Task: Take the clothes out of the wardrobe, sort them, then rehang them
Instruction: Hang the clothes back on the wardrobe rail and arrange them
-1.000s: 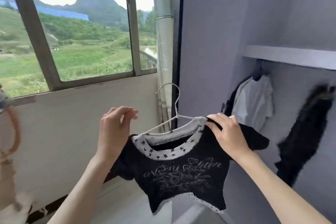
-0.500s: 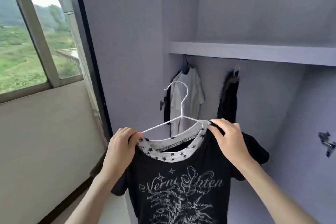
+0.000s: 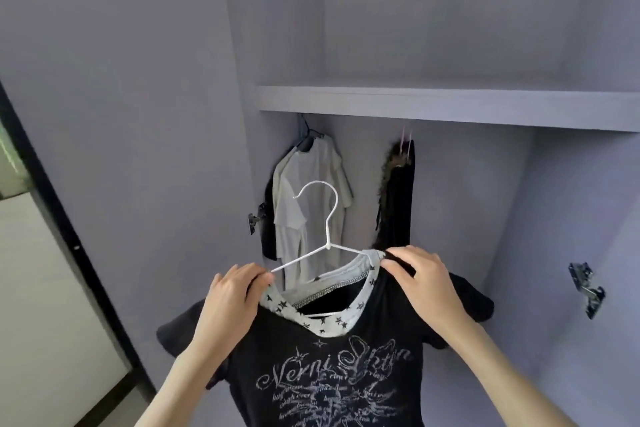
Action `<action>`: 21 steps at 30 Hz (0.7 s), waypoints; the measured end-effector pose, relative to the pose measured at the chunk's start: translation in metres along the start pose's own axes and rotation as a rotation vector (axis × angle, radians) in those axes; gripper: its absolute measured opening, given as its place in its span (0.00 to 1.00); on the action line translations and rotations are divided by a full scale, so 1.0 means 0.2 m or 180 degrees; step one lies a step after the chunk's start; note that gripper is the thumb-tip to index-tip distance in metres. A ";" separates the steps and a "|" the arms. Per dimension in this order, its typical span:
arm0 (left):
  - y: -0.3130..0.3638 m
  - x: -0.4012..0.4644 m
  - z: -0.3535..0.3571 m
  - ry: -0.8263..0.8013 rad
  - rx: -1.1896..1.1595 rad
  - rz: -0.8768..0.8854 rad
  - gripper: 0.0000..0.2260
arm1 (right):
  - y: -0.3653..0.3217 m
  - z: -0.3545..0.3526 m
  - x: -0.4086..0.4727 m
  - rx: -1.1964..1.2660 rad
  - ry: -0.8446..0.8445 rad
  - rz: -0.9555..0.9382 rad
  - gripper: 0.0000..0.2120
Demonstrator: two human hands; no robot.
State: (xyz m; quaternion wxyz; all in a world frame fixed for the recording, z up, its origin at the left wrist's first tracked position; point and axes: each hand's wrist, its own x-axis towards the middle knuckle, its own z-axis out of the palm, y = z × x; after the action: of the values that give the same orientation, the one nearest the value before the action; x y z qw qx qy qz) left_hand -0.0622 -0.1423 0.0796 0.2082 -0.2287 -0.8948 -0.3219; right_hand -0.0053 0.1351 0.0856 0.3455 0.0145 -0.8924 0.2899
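Your left fingers (image 3: 258,277) are curling over the left shoulder of the black T-shirt (image 3: 322,374), pinching cloth and the wire arm of the white hanger (image 3: 323,218) together. Your right fingers (image 3: 398,265) are bending down over the right shoulder, gripping the fabric just beside the star-print collar (image 3: 325,324). Your left hand (image 3: 232,302) and right hand (image 3: 424,282) are sitting at about the same height, one on each side of the neckline.

The T-shirt is hanging from the hanger in mid-air, front toward you, pale script lettering across the chest (only partly readable). The hanger's hook is pointing up, free, touching nothing.

Behind it the wardrobe (image 3: 519,28) is standing open. Under the shelf (image 3: 450,104) a white shirt (image 3: 308,204) is hanging at the left on a dark hanger, with a dark garment (image 3: 268,236) partly hidden behind it. A black furry garment (image 3: 396,198) is hanging to its right, apart from it. Metal hinges are showing on both side walls: the left hinge (image 3: 254,220) and the right hinge (image 3: 587,288).
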 end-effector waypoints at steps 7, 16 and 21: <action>-0.01 0.19 0.17 0.0286 -0.0138 0.0178 0.13 | 0.24 -0.11 0.03 -0.0589 -0.0075 0.0082 0.22; 0.00 0.42 0.43 -0.0257 -0.0464 0.0272 0.05 | 0.27 -0.15 -0.01 -0.1245 -0.0168 0.0951 0.14; -0.09 0.50 0.54 -0.1174 0.0210 0.0351 0.23 | 0.21 -0.13 0.02 -0.1855 0.0185 0.1268 0.13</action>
State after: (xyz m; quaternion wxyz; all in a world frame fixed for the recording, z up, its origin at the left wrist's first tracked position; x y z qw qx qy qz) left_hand -0.1767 -0.0543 0.0472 0.0655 -0.3256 -0.9140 -0.2332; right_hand -0.0017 0.1846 0.0819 0.2971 -0.2672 -0.9127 0.0851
